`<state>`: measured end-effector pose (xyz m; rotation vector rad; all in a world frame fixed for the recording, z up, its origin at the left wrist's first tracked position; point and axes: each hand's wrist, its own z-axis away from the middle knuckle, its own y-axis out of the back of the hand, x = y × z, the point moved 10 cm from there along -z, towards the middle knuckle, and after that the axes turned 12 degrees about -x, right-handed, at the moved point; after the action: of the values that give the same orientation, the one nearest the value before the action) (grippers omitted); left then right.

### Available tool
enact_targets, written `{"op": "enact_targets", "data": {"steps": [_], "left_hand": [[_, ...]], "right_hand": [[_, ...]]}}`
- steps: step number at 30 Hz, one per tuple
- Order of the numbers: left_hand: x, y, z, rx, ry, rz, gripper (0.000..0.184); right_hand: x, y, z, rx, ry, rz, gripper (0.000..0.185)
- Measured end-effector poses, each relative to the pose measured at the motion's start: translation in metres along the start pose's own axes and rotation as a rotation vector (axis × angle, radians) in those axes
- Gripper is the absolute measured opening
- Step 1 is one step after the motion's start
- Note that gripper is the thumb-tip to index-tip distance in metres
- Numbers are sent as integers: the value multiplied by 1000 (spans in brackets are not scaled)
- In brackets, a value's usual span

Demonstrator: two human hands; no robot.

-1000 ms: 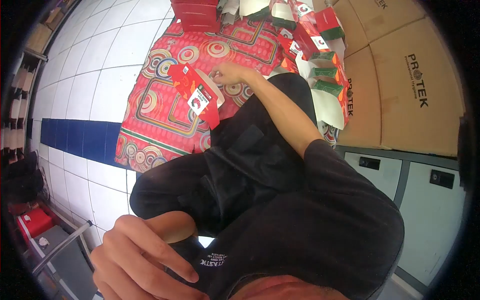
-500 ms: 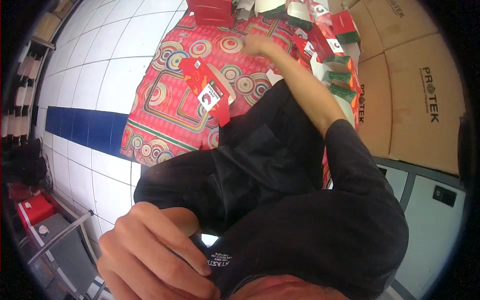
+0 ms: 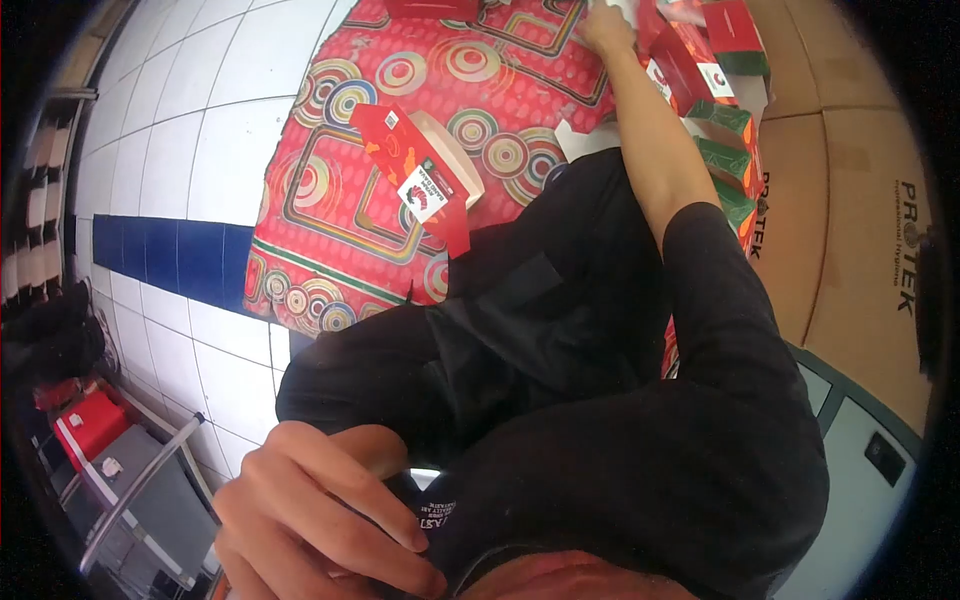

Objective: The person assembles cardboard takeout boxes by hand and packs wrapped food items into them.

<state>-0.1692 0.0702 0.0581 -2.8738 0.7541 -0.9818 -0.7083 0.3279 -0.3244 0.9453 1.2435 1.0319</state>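
Observation:
My right hand is stretched far forward to the top edge, beside several red and green cardboard cartons. Its fingers are blurred and partly cut off, so a grip cannot be made out. Close to the camera at lower left, my left hand is raised by the collar of my black shirt. Its fingers are curled closed, and their inner side is hidden. A red printed carton with a white label lies on the patterned red cloth, in front of my legs, its pale inside showing.
Big brown cardboard boxes line the right side above a grey cabinet. White floor tiles with a blue strip run along the left. A metal-framed cart with a red box stands at lower left.
My right hand has reached farther forward and to the right, up to the cartons. The view has shifted a little. My left hand stays curled near the collar.

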Motion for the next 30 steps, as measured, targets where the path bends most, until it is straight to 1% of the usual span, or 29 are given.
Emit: {"op": "enact_targets", "data": {"steps": [1, 2, 4, 5, 6, 7, 8, 9, 10, 12, 13, 14, 15, 16, 17, 19, 20, 21, 22, 23, 24, 26, 27, 28, 29, 30], "left_hand": [[2, 1, 6, 1, 6, 5, 20], [2, 5, 14, -5, 59, 52, 25], [2, 4, 20, -10, 109, 95, 32], [5, 2, 21, -7, 95, 90, 33], [9, -1, 22, -3, 80, 85, 34], [9, -6, 17, -1, 76, 78, 34], [11, -13, 7, -4, 36, 49, 25], [17, -19, 1, -9, -7, 19, 17], [25, -21, -1, -11, -15, 11, 17], [31, -34, -1, -129, 71, 44, 14], [35, -35, 0, -132, 67, 39, 14], [40, -39, 0, -180, 29, 45, 12], [44, -41, -1, -230, -11, 52, 11], [43, -37, -1, -232, -12, 54, 11], [42, -31, 0, -242, -24, 38, 19], [34, -15, 7, -255, -30, 18, 31], [20, 12, 21, -91, 39, -215, 15], [11, 39, 35, 78, 111, -447, 9], [-11, 66, 46, 167, 357, -726, 11], [-43, 88, 56, 231, 561, -710, 10], [-77, 118, 78, 313, 716, -648, 12], [-143, 181, 146, 270, 977, -662, 17], [-174, 215, 191, 187, 1172, -879, 22], [-197, 237, 239, 95, 1363, -1098, 28], [-221, 235, 286, -64, 1530, -1072, 34], [-240, 233, 322, -231, 1691, -1037, 41]], "right_hand": [[-10, -1, 6, -63, 10, -15, 53], [-17, -3, 12, -126, 22, -31, 43], [-1, -41, -29, -118, 44, -21, 46], [-5, -51, -41, -104, 118, 64, 47], [-14, -55, -45, -89, 193, 150, 48], [-26, -41, -34, -87, 201, 149, 48], [-37, -32, -14, -238, 160, 197, 48], [-44, -27, 7, -385, 120, 246, 56], [-46, -25, 17, -377, 128, 246, 56], [-42, -19, 38, -324, 40, 197, 56], [-43, -16, 48, -312, 25, 213, 56], [-47, -12, 56, -312, 26, 213, 56], [-56, -11, 65, -428, 43, 163, 56], [-66, -9, 78, -544, 58, 112, 57], [-95, 25, 109, -317, 172, 127, 59], [-118, 24, 134, -336, 172, 98, 56], [-128, 24, 144, -356, 175, 71, 54], [-131, 19, 157, -360, 179, 64, 54], [-140, 8, 171, -372, 270, 92, 52], [-149, -3, 186, -383, 361, 119, 51], [-149, -13, 197, -389, 368, 112, 51], [-166, -27, 222, -378, 552, 89, 47], [-170, -33, 228, -381, 558, 81, 47], [-176, -53, 236, -509, 561, 187, 44], [-180, -72, 246, -636, 563, 292, 41], [-185, -78, 254, -636, 567, 283, 41]]}}
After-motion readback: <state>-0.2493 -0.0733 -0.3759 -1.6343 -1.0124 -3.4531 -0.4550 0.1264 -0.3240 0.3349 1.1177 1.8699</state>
